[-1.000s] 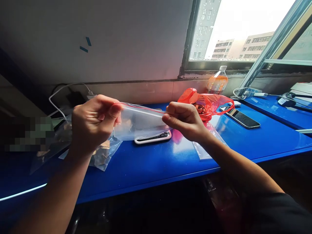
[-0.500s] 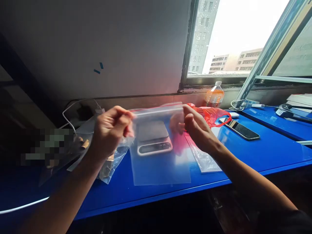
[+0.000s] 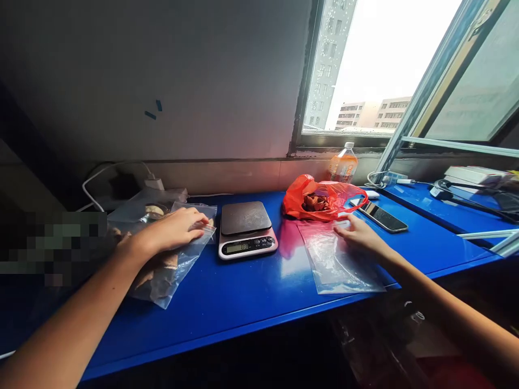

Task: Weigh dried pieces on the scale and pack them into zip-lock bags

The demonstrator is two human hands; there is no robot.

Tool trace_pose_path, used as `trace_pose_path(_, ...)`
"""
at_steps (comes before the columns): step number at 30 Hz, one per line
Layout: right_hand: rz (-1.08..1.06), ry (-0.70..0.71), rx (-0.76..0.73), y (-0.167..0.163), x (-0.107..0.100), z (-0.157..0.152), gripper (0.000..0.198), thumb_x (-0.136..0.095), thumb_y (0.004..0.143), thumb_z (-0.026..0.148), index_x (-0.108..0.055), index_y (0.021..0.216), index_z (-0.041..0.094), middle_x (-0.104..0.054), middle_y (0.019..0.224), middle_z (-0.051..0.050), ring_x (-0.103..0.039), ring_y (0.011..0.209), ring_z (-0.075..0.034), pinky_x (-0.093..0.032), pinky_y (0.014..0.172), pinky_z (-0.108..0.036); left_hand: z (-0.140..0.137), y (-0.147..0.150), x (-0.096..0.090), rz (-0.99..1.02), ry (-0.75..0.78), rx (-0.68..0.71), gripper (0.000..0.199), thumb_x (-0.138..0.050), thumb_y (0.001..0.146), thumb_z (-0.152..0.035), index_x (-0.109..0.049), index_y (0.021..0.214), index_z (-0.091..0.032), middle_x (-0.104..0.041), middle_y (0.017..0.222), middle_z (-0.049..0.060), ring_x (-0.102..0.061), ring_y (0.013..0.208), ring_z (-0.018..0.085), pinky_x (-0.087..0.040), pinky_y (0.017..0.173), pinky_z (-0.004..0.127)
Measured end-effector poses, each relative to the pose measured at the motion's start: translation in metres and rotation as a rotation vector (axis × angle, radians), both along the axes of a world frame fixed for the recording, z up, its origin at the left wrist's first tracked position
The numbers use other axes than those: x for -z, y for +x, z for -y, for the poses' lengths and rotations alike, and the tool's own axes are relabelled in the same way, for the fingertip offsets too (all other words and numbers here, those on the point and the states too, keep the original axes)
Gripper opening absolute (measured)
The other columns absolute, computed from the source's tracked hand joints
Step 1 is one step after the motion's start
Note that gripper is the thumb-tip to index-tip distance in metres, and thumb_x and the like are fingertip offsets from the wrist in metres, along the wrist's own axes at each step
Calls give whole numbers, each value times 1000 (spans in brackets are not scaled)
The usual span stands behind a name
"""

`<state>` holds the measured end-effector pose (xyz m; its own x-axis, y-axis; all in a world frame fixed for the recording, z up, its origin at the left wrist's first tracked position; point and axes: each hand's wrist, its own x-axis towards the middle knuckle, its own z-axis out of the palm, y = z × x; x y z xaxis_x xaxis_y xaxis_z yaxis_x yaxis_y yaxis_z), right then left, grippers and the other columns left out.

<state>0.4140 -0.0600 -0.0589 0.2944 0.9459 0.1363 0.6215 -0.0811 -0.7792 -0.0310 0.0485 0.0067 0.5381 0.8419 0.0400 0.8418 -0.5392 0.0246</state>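
Observation:
My left hand (image 3: 178, 231) rests over a clear plastic bag (image 3: 165, 278) with brown dried pieces inside. Its thumb and index finger are apart beside the bag's top edge. On the right, my right hand (image 3: 362, 235) is open, fingertips at the upper edge of flat clear zip bags (image 3: 343, 267) lying on the blue table (image 3: 251, 297). Between the hands stands a kitchen scale (image 3: 246, 219) with a dark plate and a lit display; nothing lies on it. An open red plastic bag (image 3: 294, 200) holding brown dried pieces sits behind the zip bags.
A phone (image 3: 383, 216) lies right of the red bag. Behind it stand an orange drink bottle (image 3: 344, 163) and a metal frame (image 3: 399, 127) by the window. A white charger (image 3: 154, 182) with a cable is at the back left. The table's front edge runs below the scale.
Both hands have moved apart and down, no longer stretching a clear zip bag over the scale. That bag now appears to lie with the others at right. The scale is uncovered and its display lit.

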Motion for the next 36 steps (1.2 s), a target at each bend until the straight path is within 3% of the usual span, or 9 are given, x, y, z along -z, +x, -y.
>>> trace_pose_path(5,468,-92,96,-17,10,-33,36,-53,82,38,-54,112,17,-65,79,-10,-60,69,-24,-38,59,-33,9,-2,3,66,0,3,35,-48,82,-40,-67,106,-23,-70,112,8,-64,104,27,-47,91,39)
trace_pose_path(10,513,1,29,-22,19,-42,46,-51,84,43,-51,120,15,-63,74,-7,-59,69,-25,-40,61,-34,15,0,0,138,-7,40,26,-50,82,-39,-66,96,-24,-71,104,5,-65,94,25,-48,81,35)
trace_pose_path(16,474,517,111,-33,-8,-35,35,-53,83,38,-57,109,15,-64,97,-14,-59,77,-23,-45,68,-36,14,-2,3,173,63,41,16,-52,80,-33,-62,76,-22,-68,85,5,-63,79,22,-45,70,32)
trace_pose_path(18,402,661,41,-52,-27,-30,22,-52,85,35,-58,98,18,-65,90,-11,-59,73,-20,-44,67,-34,14,-3,2,186,93,52,15,-52,80,-32,-63,75,-22,-67,86,4,-62,82,21,-45,74,32)
trace_pose_path(20,300,700,-149,-81,-44,-24,14,-52,87,33,-58,87,20,-65,80,-6,-57,67,-16,-42,63,-31,19,-1,-2,255,145,93,15,-53,81,-32,-63,76,-22,-67,86,4,-61,84,21,-46,76,32)
trace_pose_path(24,-6,486,-578,-149,-55,-21,20,-57,87,39,-57,91,20,-58,65,2,-48,57,-11,-36,56,-26,39,16,-7,445,242,268,15,-54,88,-31,-63,81,-21,-66,81,2,-60,75,17,-47,71,29)
trace_pose_path(27,-279,270,-759,-181,-47,-22,27,-59,85,46,-54,91,20,-53,66,5,-46,60,-11,-34,55,-24,57,39,-3,512,254,439,17,-52,93,-27,-63,82,-20,-65,77,1,-59,67,13,-45,64,24)
trace_pose_path(32,-685,-12,-868,-181,-39,-17,34,-65,80,49,-47,88,22,-51,66,7,-45,61,-10,-35,57,-23,73,67,11,524,371,651,14,-56,93,-17,-63,81,-19,-69,78,0,-64,70,12,-48,66,23)
trace_pose_path(36,-664,-23,-898,-171,-40,-15,40,-73,76,46,-44,91,23,-54,69,7,-46,61,-10,-34,58,-23,73,70,15,549,359,680,14,-57,92,-14,-61,79,-19,-68,74,-1,-63,69,11,-49,66,23)
